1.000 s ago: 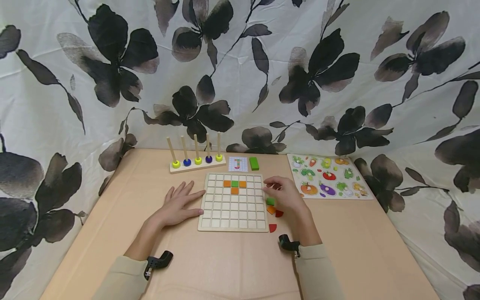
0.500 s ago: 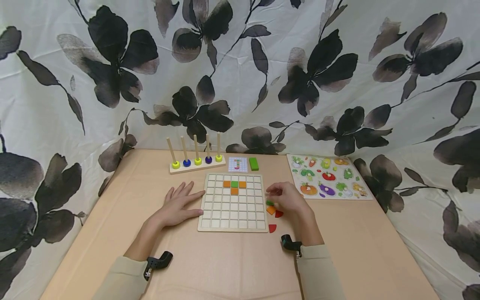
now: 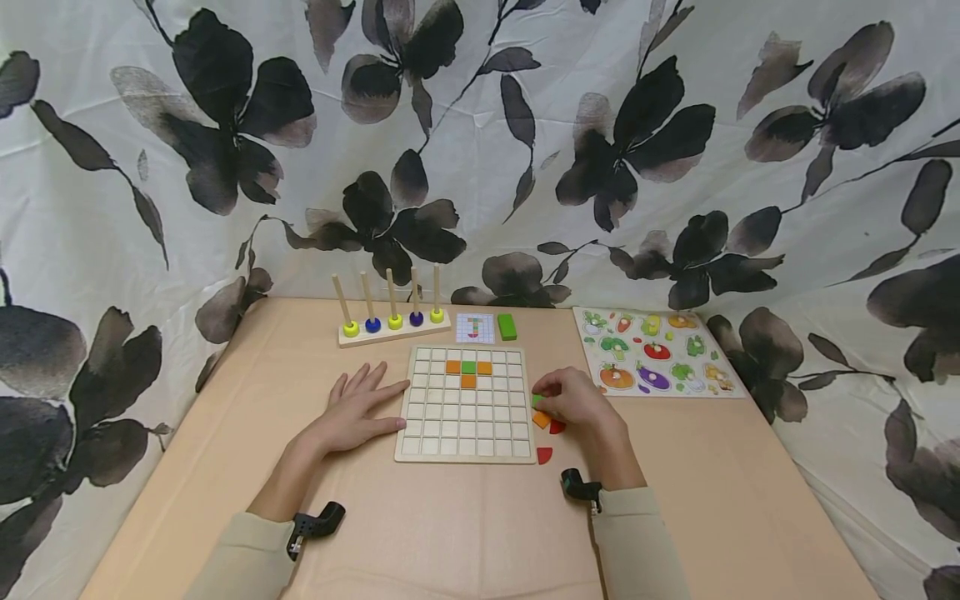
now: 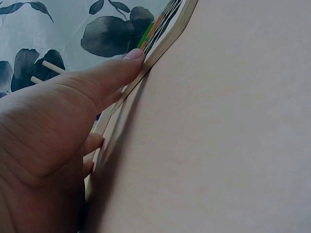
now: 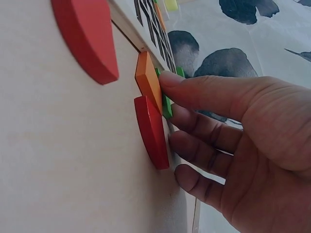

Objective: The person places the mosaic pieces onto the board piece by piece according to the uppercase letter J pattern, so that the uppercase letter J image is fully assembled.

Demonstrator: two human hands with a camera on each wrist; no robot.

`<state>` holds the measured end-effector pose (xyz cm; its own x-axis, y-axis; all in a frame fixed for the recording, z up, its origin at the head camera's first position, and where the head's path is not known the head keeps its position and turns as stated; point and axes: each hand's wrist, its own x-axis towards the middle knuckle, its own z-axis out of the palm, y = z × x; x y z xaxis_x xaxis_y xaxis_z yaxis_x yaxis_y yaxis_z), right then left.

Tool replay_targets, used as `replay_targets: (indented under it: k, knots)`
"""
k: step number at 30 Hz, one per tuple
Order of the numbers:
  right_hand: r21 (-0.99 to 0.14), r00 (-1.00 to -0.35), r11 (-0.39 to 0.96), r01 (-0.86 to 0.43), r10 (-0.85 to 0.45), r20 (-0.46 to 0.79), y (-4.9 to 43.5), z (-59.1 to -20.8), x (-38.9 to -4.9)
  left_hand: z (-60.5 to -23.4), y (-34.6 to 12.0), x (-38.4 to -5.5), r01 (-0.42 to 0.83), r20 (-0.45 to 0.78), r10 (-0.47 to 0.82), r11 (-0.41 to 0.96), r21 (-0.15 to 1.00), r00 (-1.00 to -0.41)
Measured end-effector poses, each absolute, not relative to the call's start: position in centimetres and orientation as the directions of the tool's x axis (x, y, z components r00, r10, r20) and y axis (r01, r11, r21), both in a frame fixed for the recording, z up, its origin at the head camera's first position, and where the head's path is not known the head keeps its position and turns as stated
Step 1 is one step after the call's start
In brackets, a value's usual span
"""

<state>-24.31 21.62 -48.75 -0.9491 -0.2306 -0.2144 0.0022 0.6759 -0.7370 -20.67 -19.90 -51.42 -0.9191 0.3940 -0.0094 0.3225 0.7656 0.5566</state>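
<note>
Spread flat, my left hand (image 3: 352, 417) rests with fingertips and thumb at the left edge of the wooden grid board (image 3: 465, 425); its thumb (image 4: 129, 60) lies on the rim in the left wrist view. Three orange tiles and one green tile (image 3: 468, 367) sit in the board's upper cells. Right of the board, my right hand (image 3: 579, 402) pinches a loose green tile (image 3: 537, 400) between thumb and forefinger, partly hidden by the thumb in the right wrist view. Beside it lie an orange tile (image 5: 148, 77) and a red quarter-round piece (image 5: 151, 136). Another red piece (image 3: 544, 455) is nearer me.
Behind the board stand a peg rack (image 3: 393, 329) with yellow and blue rings, a pattern card (image 3: 475, 328) and a green block (image 3: 507, 327). A vegetable picture board (image 3: 667, 392) lies at the back right. Floral cloth (image 3: 510, 125) hangs behind the table (image 3: 480, 533).
My right hand has drawn back slightly from the board's right edge and come down onto the loose green tile, which now shows between its fingertips. My left hand stays in place.
</note>
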Motion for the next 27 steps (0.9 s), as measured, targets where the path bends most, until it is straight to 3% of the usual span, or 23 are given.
replay_targets:
  k: [15,27]
  knots:
    - [-0.710,-0.951,0.702,-0.055,-0.253,-0.176,21.43,-48.56,-24.32,-51.48,-19.92,-20.78,0.328,0.000,0.393,0.767,0.552,-0.919]
    - [-0.691,-0.978,0.713,-0.117,-0.206,-0.046,21.78,-49.01,-24.62,-51.50,-19.97,-20.79,0.324,-0.006,0.394,0.766,0.555,-0.919]
